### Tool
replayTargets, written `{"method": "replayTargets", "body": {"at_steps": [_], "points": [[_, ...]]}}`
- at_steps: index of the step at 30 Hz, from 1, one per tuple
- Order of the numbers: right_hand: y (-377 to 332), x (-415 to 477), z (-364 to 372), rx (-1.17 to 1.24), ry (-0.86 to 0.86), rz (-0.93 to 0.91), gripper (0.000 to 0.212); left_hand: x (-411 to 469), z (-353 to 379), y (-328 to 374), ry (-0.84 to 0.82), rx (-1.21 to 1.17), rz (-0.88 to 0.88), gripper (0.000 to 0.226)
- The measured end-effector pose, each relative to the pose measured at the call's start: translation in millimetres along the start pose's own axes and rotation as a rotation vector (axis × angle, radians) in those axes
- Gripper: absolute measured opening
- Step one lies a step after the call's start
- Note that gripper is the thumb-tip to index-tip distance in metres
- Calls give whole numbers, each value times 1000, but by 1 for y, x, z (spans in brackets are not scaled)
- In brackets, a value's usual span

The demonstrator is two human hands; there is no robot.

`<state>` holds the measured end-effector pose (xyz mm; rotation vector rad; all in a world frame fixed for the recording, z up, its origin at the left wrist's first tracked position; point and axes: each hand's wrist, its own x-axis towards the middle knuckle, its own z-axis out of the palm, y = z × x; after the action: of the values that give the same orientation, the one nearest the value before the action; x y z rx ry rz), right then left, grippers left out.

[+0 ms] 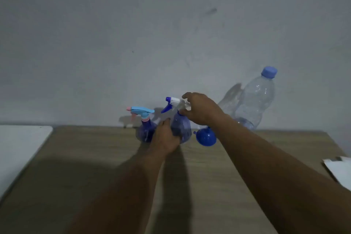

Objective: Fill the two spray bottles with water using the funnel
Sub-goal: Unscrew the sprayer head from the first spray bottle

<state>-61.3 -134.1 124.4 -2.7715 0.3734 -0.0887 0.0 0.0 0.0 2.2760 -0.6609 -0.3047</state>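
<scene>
Two blue see-through spray bottles stand at the far edge of the wooden table (106,157). The left spray bottle (145,129) has a light-blue and pink trigger head. The right spray bottle (181,126) has a white and dark-blue trigger head. My left hand (165,138) grips the right bottle's body from the left. My right hand (201,108) grips its white spray head from the right. A blue funnel (206,137) lies on its side just right of this bottle. A large clear water bottle (254,100) with a blue cap stands at the back right.
A grey wall rises right behind the bottles. A white surface (19,148) adjoins the table on the left. A white sheet (340,171) lies at the table's right edge.
</scene>
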Motion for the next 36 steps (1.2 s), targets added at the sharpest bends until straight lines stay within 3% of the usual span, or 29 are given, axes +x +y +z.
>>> {"method": "replayTargets", "body": {"at_steps": [2, 7, 11, 13, 30, 36], "points": [[0, 6, 5, 37, 6, 7, 43, 8, 5, -1, 10, -41, -43, 42], [1, 3, 16, 123, 26, 35, 21, 18, 17, -5, -65, -4, -35, 19], [0, -14, 13, 187, 36, 47, 18, -1, 11, -6, 45, -39, 26, 47], [-1, -26, 10, 220, 39, 43, 17, -17, 4, 1, 22, -71, 18, 52], [-12, -185, 15, 386, 19, 67, 11, -193, 5, 24, -76, -274, -18, 56], [-11, -213, 45, 525, 129, 145, 11, -214, 16, 19, -86, -337, -35, 50]]}}
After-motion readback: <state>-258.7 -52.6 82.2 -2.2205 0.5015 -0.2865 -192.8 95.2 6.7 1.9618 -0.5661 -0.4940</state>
